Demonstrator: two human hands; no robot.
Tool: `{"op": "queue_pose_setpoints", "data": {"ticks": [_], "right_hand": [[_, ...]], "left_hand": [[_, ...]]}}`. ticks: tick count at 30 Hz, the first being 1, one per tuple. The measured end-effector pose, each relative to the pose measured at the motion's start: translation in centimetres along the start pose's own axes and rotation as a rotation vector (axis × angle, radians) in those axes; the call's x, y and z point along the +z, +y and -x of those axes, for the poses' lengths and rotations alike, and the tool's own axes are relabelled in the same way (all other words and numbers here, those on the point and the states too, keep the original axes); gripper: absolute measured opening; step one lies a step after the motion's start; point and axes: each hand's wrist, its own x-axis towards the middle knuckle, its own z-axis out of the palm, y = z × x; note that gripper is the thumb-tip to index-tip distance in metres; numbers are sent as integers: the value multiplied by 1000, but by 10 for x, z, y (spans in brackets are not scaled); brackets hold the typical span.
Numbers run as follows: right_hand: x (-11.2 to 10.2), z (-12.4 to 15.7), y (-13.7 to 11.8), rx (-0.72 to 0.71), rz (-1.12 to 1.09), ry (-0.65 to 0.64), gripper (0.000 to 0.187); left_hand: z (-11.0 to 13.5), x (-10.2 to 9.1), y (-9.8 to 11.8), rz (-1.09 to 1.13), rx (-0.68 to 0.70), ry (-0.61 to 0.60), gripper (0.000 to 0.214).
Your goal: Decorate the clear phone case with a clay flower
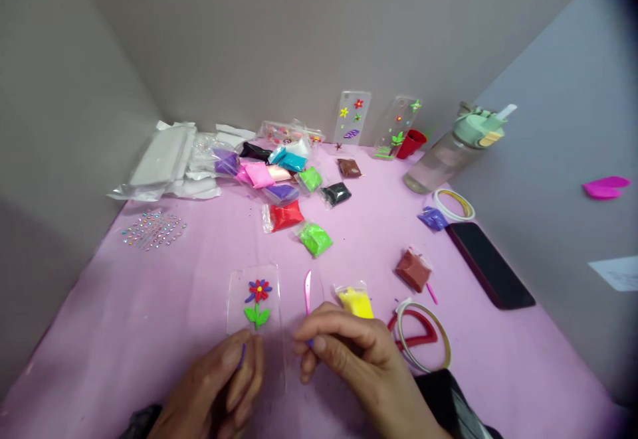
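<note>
Left hand (209, 386) pinched purple clay sliver (242, 356), right hand (349, 352) pinched purple clay bit (310, 343), both near clay flower (258, 299) on clear phone case (238, 299).

Just past the fingers (339, 333), a bag of yellow clay (355, 303). To their right, a tape ring (423, 336), a bag of brown clay (413, 270) and a black phone (489, 265). Well beyond them, bags of coloured clay (284, 186) and a water bottle (443, 157). Far left, a sheet of rhinestones (153, 230).
</note>
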Motion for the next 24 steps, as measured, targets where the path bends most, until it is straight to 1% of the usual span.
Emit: {"op": "queue_pose_setpoints", "data": {"ticks": [2,4,6,8,12,14,18,22,24], "right_hand": [[1,-1,1,59,-45,23,12],[2,-1,2,115,-52,60,18],[3,0,2,142,-33,82,21],[4,1,2,148,2,76,24],[3,1,2,84,106,76,34],[3,0,2,66,106,90,29],[4,-3,0,81,-17,75,11],[5,-4,0,77,-62,67,8],[4,-4,2,65,-60,66,10]], "left_hand": [[0,-1,-2,-25,8,14,49],[0,-1,-3,-49,33,33,47],[0,-2,-2,-53,53,33,46],[0,-1,-1,-52,58,23,46],[1,-1,0,-61,70,12,45],[1,0,0,-46,61,12,45],[2,-1,0,8,28,-8,42],[2,-3,2,77,30,-24,34],[1,-4,3,90,39,-42,30]]}}
